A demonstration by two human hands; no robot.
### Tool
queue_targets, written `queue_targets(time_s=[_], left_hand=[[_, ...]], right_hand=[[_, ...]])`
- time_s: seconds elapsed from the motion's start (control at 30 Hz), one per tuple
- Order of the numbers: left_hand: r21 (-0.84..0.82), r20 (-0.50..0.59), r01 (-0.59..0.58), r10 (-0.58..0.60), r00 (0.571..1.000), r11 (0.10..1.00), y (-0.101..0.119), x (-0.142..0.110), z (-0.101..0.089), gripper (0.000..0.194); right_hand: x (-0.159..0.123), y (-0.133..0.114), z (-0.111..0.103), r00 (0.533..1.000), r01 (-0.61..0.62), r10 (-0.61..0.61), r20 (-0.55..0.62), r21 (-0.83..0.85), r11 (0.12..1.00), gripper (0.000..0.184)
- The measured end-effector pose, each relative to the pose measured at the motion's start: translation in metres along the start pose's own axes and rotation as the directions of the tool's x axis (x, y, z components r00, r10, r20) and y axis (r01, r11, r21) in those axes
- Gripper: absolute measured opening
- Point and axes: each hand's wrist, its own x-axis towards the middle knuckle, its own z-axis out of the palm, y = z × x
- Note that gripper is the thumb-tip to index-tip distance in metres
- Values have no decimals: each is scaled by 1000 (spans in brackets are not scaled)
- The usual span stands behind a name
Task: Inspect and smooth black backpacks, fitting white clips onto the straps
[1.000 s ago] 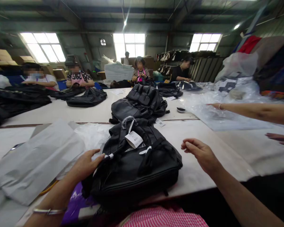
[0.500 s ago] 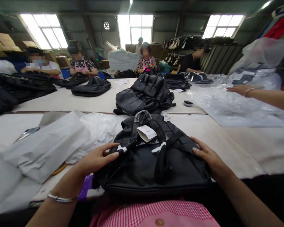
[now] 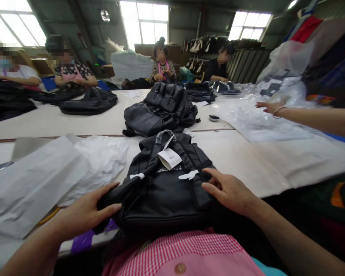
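A black backpack [image 3: 163, 197] lies on the near table edge in front of me, straps upward. A white paper tag [image 3: 170, 158] hangs near its top handle, which is wrapped in clear plastic. White wrapping pieces [image 3: 189, 175] sit on the two straps. At the left side, my left hand [image 3: 93, 209] has thumb and fingers around a black padded strap [image 3: 125, 188]. My right hand [image 3: 228, 189] is at the right strap, thumb and forefinger closed around its edge; its other fingers are curled and partly hidden.
More black bags [image 3: 161, 111] lie just beyond. White paper sheets [image 3: 37, 184] and crumpled tissue [image 3: 103, 157] are on the left. Clear plastic bags [image 3: 247, 119] lie on the right, under a co-worker's hand [image 3: 268, 106]. A small dish [image 3: 214, 118] stands on the far table. Several people sit opposite.
The view has turned right. My left hand has drawn the left strap outward. My right hand has moved from the bag's side to the right strap, which now lies further outward.
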Motion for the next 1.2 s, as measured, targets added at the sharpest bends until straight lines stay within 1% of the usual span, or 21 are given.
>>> queue_targets(time_s=[0.07,0.1,0.13,0.17,0.23,0.3,0.37,0.43,0.47,0.5,0.57,0.7,0.77,0.83,0.9,0.93,1.0,1.03,1.1,1.13,1.2], left_hand=[[-53,-2,-4,4,1000,999,17,2,-15,73],[-121,19,2,0,1000,993,27,4,-24,72],[-229,75,24,-7,997,973,37,7,-32,71],[-362,129,57,-11,992,930,46,10,-41,71],[-599,196,133,-17,980,789,64,14,-54,72],[-751,219,178,-15,976,636,81,16,-63,74],[-832,195,164,3,981,530,95,15,-67,73],[-873,137,111,21,990,474,105,10,-66,72],[-882,112,88,24,993,462,107,7,-62,72],[-884,99,76,26,995,461,108,3,-55,73],[-857,131,86,53,990,508,105,-6,-36,79],[-720,234,82,131,963,689,83,-28,2,97],[-653,196,4,164,967,757,70,-38,8,102],[-526,110,-138,229,967,839,57,-45,7,105],[-333,65,-256,293,954,908,44,-47,10,110],[-240,60,-282,304,951,929,38,-45,15,110],[-97,27,-302,306,952,948,26,-37,33,99],[-48,-5,-316,316,949,948,21,-31,44,89],[17,-74,-380,380,922,925,13,-16,63,66],[36,-94,-416,417,904,909,10,-7,68,57],[64,-131,-458,462,877,887,7,10,70,46]], right_hand=[[7,-11,10,991,7,4,134,-81,997,73],[11,-12,16,984,9,4,179,-73,997,79],[16,-12,22,976,8,-1,216,-30,1000,82],[20,-11,28,969,-1,-9,246,40,999,83],[25,-8,31,958,-51,-17,285,229,972,77],[26,-8,22,948,-155,2,319,454,877,69],[23,-10,3,936,-267,32,350,650,711,67],[18,-9,-18,941,-313,70,332,769,557,69],[16,-7,-27,947,-311,91,310,799,515,70],[14,-2,-32,952,-301,111,285,811,502,70],[10,10,-31,955,-296,148,257,779,553,65],[1,35,1,952,-293,175,253,574,765,61],[-4,43,11,956,-268,155,248,535,801,67],[-11,51,12,968,-225,121,221,538,813,73],[-21,62,9,985,-123,45,165,499,858,79],[-28,69,8,991,-46,-15,132,444,895,84],[-40,85,12,982,141,-168,85,253,957,93],[-45,93,16,966,238,-249,75,136,962,96],[-48,105,29,926,377,-375,36,-70,924,92],[-45,109,36,912,407,-411,3,-142,902,88],[-32,110,46,905,390,-417,-84,-224,893,83]])
